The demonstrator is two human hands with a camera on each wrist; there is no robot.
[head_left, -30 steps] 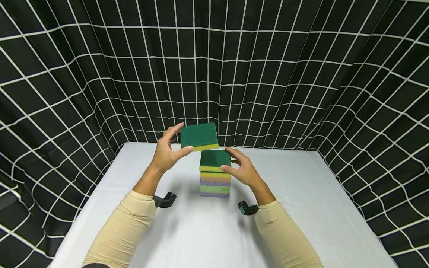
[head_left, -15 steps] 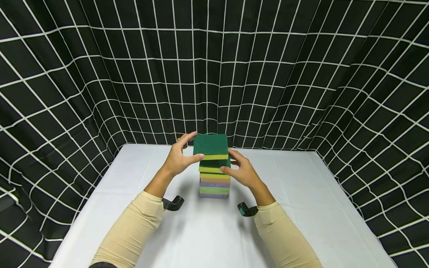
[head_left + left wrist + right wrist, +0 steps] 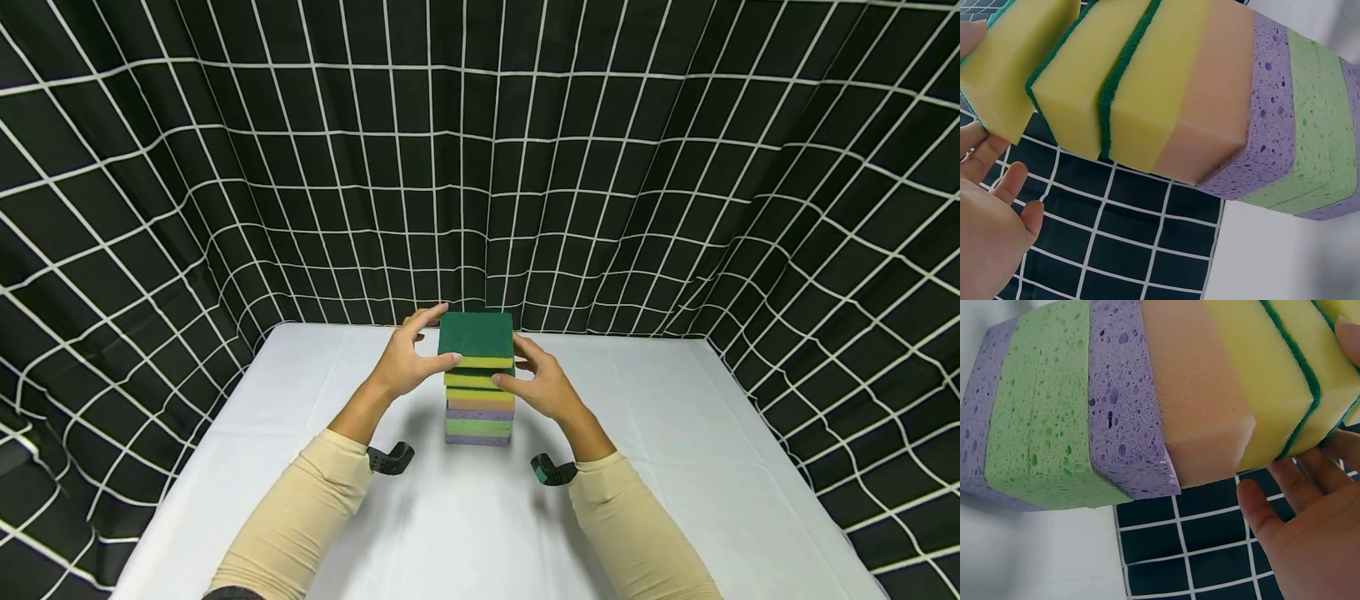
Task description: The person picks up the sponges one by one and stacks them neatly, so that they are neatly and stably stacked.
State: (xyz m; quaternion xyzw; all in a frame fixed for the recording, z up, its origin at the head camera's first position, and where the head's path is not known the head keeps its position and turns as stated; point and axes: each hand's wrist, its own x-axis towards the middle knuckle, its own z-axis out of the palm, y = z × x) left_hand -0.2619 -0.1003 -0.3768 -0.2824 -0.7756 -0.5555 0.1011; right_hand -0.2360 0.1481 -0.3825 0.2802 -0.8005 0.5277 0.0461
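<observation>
A tall stack of sponges stands upright in the head view, with purple (image 3: 477,440), green (image 3: 477,427) and peach (image 3: 480,405) layers under yellow ones with green scouring faces. My left hand (image 3: 405,360) pinches the topmost scouring sponge (image 3: 476,335), thumb on its near edge and fingers at the back. In the left wrist view this sponge (image 3: 1019,69) sits tilted against the scouring sponge below it (image 3: 1088,78), with a wedge-shaped gap between them. On the right side, my right hand (image 3: 547,385) grips that lower sponge between thumb and fingers, steadying the upper stack.
The stack stands on a white-covered table (image 3: 645,417). A black curtain with white grid lines (image 3: 480,167) encloses the back and sides. Black devices protrude under both wrists, one at the left (image 3: 392,458) and one at the right (image 3: 553,470).
My left hand has carried the top sponge rightward and down from beside the stack onto its top, and the sponge has turned to line up with it. The right hand has stayed in place.
</observation>
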